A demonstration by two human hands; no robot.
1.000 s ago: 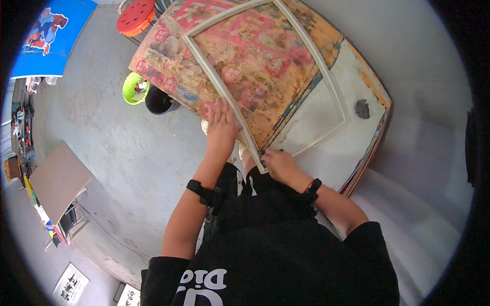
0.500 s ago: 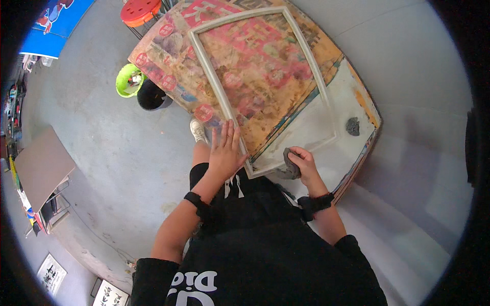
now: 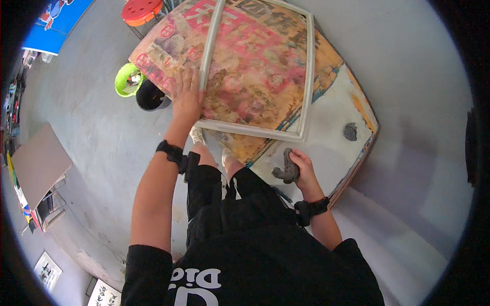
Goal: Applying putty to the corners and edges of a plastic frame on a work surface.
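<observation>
A pale rectangular frame (image 3: 306, 76) lies flat on a work table (image 3: 357, 109) covered with stained red and yellow printed sheets. My left hand (image 3: 187, 97) presses flat on the frame's left rail near its lower left corner. My right hand (image 3: 303, 166) is at the table's near edge, below the frame's lower right corner, and grips a dark grey lump of putty (image 3: 289, 167). A second small grey lump (image 3: 350, 131) sits on the bare white part of the table to the right. Both wrists carry black bands.
A lime-green container (image 3: 125, 79) and a black bucket (image 3: 150, 95) stand on the grey floor left of the table. A red stool (image 3: 143, 10) is behind them. A blue sheet (image 3: 58, 23) lies far left, and a brown board (image 3: 38, 163) near the wall.
The frame has swung round on the table. My left hand slid along the left rail away from me. My right hand left the frame and now holds the grey lump.
</observation>
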